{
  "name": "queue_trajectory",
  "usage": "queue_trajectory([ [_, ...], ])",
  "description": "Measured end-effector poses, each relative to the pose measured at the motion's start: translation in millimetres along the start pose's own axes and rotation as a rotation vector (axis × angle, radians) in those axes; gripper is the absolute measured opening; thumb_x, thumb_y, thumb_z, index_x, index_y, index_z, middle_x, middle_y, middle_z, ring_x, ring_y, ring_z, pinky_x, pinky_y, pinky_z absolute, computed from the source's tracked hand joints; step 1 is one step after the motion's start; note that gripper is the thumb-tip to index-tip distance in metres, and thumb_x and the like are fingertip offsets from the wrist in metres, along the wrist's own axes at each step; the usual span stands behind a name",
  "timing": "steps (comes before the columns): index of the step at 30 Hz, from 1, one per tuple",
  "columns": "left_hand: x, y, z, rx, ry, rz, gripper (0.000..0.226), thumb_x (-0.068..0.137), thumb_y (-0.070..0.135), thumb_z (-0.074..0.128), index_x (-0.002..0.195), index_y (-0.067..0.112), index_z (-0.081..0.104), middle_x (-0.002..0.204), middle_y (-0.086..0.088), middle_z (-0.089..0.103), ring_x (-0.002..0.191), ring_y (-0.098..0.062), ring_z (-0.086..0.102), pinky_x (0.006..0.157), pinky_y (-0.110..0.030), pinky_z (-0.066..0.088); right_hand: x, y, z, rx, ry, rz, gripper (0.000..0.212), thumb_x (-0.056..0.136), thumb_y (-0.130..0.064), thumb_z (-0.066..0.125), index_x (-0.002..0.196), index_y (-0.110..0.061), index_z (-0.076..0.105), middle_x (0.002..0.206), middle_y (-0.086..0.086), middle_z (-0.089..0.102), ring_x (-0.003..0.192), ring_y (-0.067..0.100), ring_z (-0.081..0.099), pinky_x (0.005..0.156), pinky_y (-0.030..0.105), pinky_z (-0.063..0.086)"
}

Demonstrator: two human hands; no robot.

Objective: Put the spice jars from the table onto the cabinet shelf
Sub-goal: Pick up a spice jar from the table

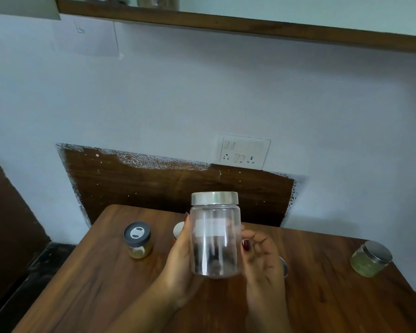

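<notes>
A person holds a clear jar (215,239) with a silver lid upright above the table (94,284), between both hands. The left hand (180,258) wraps its left side; the right hand (262,258) cups its right side, thumb on the glass. On the table, a small black-lidded jar (138,239) of yellow spice stands at the left, and a silver-lidded jar (370,258) of green spice sits near the right edge. A wooden shelf (250,27) runs along the wall high above.
</notes>
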State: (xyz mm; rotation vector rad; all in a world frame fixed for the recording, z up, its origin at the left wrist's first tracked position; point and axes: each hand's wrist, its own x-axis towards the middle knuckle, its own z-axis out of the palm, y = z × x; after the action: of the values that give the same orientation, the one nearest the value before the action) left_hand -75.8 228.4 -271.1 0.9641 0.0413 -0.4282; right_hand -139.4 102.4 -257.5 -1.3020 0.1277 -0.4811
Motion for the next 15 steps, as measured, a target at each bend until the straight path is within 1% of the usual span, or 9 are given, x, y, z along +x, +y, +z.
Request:
queue_trajectory([
  [2,-2.8,8.5,3.4,0.025,0.014,0.019,0.082,0.088,0.071,0.053,0.138,0.006,0.053,0.138,-0.023,0.057,0.129,-0.041,0.054,0.11,-0.06,0.04,-0.9,-3.0,4.1,-0.037,-0.025,-0.01,0.033,0.083,-0.03,0.072,0.104,-0.007,0.061,0.099,-0.004,0.073,0.091,0.011,0.07,0.067,0.02,0.057],
  [3,-7.1,13.9,5.9,0.015,0.027,0.01,0.077,0.093,0.068,0.047,0.135,0.004,0.056,0.131,-0.024,0.061,0.122,-0.04,0.06,0.105,-0.056,0.046,-0.5,-3.0,4.4,-0.058,-0.025,-0.032,0.028,0.084,-0.024,0.07,0.104,-0.007,0.061,0.096,-0.004,0.073,0.089,0.011,0.07,0.068,0.02,0.056],
  [4,-7.1,14.8,5.4,-0.003,-0.02,0.012,0.072,0.098,0.062,0.039,0.131,0.002,0.059,0.124,-0.024,0.065,0.113,-0.037,0.065,0.096,-0.051,0.053,1.8,-2.7,4.8,-0.068,-0.013,-0.053,0.028,0.084,-0.022,0.072,0.105,-0.008,0.06,0.093,-0.003,0.072,0.087,0.012,0.07,0.069,0.02,0.057],
  [6,-10.0,18.4,5.9,-0.009,-0.042,0.034,0.068,0.101,0.054,0.029,0.127,0.0,0.061,0.115,-0.025,0.069,0.103,-0.035,0.069,0.086,-0.045,0.057,2.6,-3.9,7.3,-0.134,0.019,-0.133,0.038,0.08,-0.035,0.075,0.108,-0.015,0.06,0.094,0.0,0.071,0.087,0.016,0.07,0.07,0.023,0.057],
  [8,-11.9,22.0,6.7,0.002,-0.023,0.052,0.068,0.099,0.055,0.029,0.128,0.003,0.062,0.118,-0.024,0.069,0.108,-0.035,0.068,0.096,-0.049,0.054,1.9,-4.5,9.2,-0.288,0.042,-0.241,0.055,0.073,-0.062,0.073,0.112,-0.026,0.06,0.1,0.0,0.068,0.088,0.019,0.068,0.074,0.028,0.057],
  [9,-11.8,23.1,6.0,-0.001,-0.015,0.049,0.068,0.098,0.057,0.031,0.129,0.006,0.063,0.121,-0.024,0.068,0.113,-0.036,0.066,0.103,-0.052,0.049,1.1,-7.3,11.7,-0.362,0.066,-0.291,0.059,0.07,-0.068,0.07,0.114,-0.029,0.06,0.103,-0.003,0.066,0.09,0.019,0.066,0.075,0.028,0.056],
  [11,-9.9,22.1,5.1,0.049,0.009,0.06,0.068,0.096,0.063,0.035,0.128,0.011,0.065,0.124,-0.023,0.067,0.119,-0.039,0.063,0.109,-0.057,0.042,-0.8,-11.9,17.4,-0.475,0.082,-0.36,0.064,0.071,-0.066,0.068,0.122,-0.028,0.057,0.113,-0.011,0.062,0.096,0.015,0.063,0.078,0.021,0.053],
  [13,-8.9,20.8,5.7,0.146,0.005,0.109,0.058,0.097,0.062,0.038,0.118,0.019,0.072,0.119,-0.02,0.07,0.115,-0.036,0.066,0.105,-0.057,0.046,-1.9,-14.5,23.5,-0.549,0.039,-0.383,0.075,0.07,-0.07,0.067,0.129,-0.027,0.053,0.119,-0.018,0.058,0.102,0.008,0.062,0.079,0.017,0.053],
  [15,-8.4,21.6,8.9,0.257,0.038,0.2,0.047,0.105,0.049,0.033,0.105,0.03,0.076,0.11,-0.011,0.075,0.108,-0.028,0.07,0.098,-0.05,0.054,-3.4,-14.3,29.6,-0.551,-0.022,-0.351,0.08,0.067,-0.076,0.067,0.134,-0.035,0.046,0.121,-0.025,0.056,0.102,0.002,0.063,0.076,0.017,0.055],
])
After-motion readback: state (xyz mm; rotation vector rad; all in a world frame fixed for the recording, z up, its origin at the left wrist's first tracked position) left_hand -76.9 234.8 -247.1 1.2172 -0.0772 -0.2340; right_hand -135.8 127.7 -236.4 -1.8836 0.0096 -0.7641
